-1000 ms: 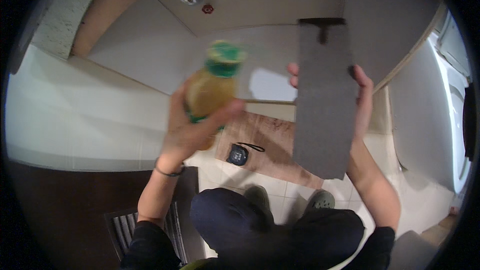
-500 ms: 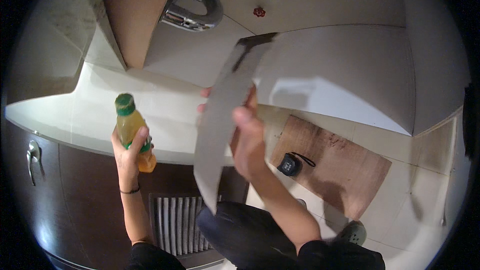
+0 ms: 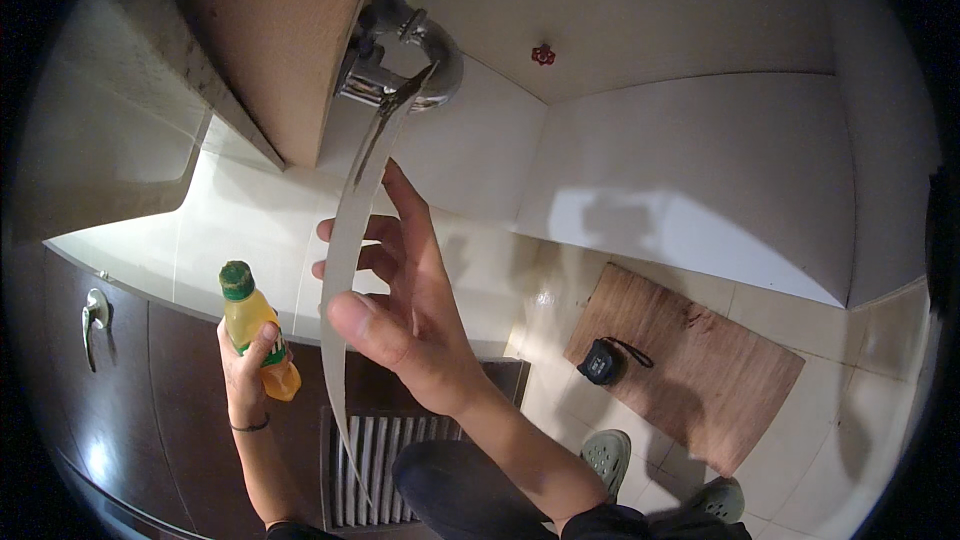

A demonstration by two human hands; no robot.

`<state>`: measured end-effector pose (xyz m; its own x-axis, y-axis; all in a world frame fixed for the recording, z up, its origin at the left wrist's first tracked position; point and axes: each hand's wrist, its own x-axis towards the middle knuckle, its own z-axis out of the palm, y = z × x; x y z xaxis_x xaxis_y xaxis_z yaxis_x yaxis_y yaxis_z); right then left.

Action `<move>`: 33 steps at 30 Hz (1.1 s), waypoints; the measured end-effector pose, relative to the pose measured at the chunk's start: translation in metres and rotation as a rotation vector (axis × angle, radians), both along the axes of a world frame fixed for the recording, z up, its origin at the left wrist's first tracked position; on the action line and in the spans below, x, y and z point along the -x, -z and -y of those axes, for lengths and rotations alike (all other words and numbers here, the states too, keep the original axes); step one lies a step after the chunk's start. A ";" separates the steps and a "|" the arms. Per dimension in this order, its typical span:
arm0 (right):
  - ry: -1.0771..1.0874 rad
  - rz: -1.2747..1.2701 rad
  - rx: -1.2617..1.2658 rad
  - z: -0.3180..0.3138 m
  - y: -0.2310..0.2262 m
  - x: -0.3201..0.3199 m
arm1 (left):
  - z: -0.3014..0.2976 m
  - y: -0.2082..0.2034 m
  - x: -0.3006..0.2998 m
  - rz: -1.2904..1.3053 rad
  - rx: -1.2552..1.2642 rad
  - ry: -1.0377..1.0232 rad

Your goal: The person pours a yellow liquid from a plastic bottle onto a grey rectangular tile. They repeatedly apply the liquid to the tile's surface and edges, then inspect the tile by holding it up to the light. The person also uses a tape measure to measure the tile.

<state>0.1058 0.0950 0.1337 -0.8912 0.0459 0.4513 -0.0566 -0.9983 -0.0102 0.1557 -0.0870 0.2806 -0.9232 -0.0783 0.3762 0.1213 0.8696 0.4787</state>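
My left hand (image 3: 241, 372) is wrapped round a small plastic bottle (image 3: 247, 318) with a green cap and yellow-orange liquid inside. The bottle stands nearly upright, cap up and tilted slightly left. In my right hand (image 3: 425, 340) is a thin, pale grey panel (image 3: 345, 240), with the thumb on its near side and fingers behind it. It is turned almost edge-on. A dark stain marks its upper end, which overlaps the chrome drain pipe (image 3: 440, 60) in view; whether they touch I cannot tell.
On the floor lies a brown wood board (image 3: 690, 370) carrying a black tape measure (image 3: 602, 361). A red valve knob (image 3: 543, 55) sits on the back wall. Dark cabinet doors (image 3: 180, 380) with a metal handle (image 3: 93, 325) stand at the left, beside a slatted vent (image 3: 380, 450).
The panel has moved left and turned from showing its broad face to nearly edge-on. My left hand and the bottle have dropped lower. The whole view has shifted slightly.
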 end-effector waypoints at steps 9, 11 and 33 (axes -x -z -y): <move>0.107 -0.001 0.038 -0.031 -0.010 -0.011 | -0.018 0.001 -0.008 -0.022 0.028 -0.058; 0.141 -0.026 0.022 -0.037 -0.012 -0.016 | -0.018 0.000 -0.009 0.032 0.003 -0.044; 0.150 -0.035 0.079 -0.037 -0.032 -0.012 | 0.024 0.005 -0.028 0.045 0.009 -0.029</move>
<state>0.1179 0.1317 0.1655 -0.8553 0.2139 0.4719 -0.2043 -0.9762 0.0724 0.1839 -0.1108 0.2759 -0.9365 -0.1023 0.3354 0.0744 0.8768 0.4751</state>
